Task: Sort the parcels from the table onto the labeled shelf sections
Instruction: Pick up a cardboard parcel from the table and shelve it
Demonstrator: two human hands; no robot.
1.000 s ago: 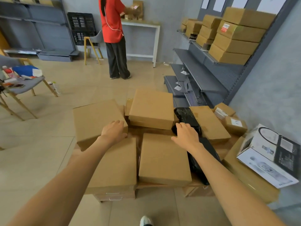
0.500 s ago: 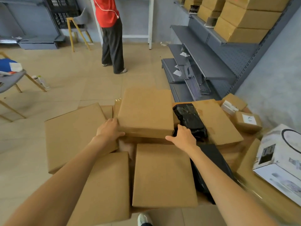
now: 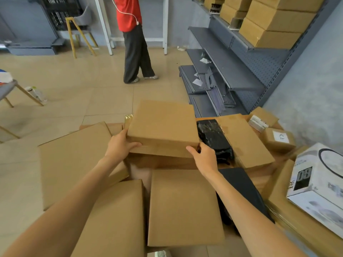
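Item: top box (image 3: 163, 127), plain brown carton, centre of the table pile, resting on another carton beneath it.

Hold: my left hand (image 3: 118, 145) grips its near-left corner, thumb along the front face, fingers curled round the side. My right hand (image 3: 205, 158) pinches the near-right corner, thumb on the front edge; its fingers are hidden behind the box.

Neighbours: black bag (image 3: 213, 138) touching at 3 o'clock; flat carton (image 3: 74, 156) at 9 o'clock; near carton (image 3: 183, 206) at 6 o'clock; shelf (image 3: 228, 71) at 1 o'clock, well apart.

Risks, as I judge them:
- Both grips sit on the near edge only, so the far end may dip on lifting and slide out.
- The bag may snag my right fingers and drag along.
- The carton underneath could shift and unsettle the pile.
- No label shows on this face, so I could pick the wrong section.
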